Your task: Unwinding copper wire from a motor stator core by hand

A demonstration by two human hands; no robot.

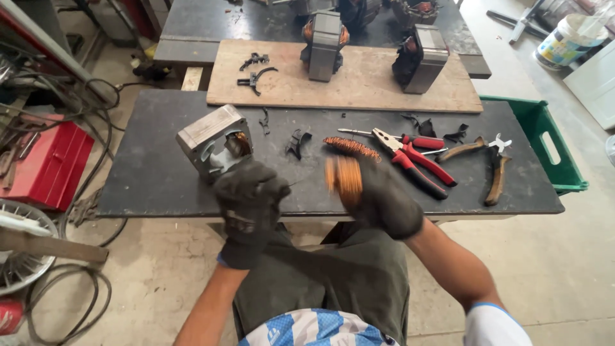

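1. Near the front edge of the desk [154, 186], a bundle of copper wire [346, 179] is gripped in the gloved right hand [387, 202]; fingers are curled shut around it. The wire is blurred, so detail is not readable.
2. Gloved left hand [250, 205] is raised just left of the coil, fingers bent inward. Whether anything is held there cannot be told.
3. A grey motor stator [214, 142] is tilted on the desk just beyond the left hand, with copper visible in its bore; the judgement is that it is kept close for reach.
4. A second copper coil [351, 147] is laid flat just beyond the right hand.
5. Red-handled pliers [413, 160] and old brown-handled cutters [490, 163] are set to the right, apparently for the right hand's reach.
6. Two more stators [323, 45] [419, 57] are stood on a wooden board [359, 86] at the far side, well apart from the hands.
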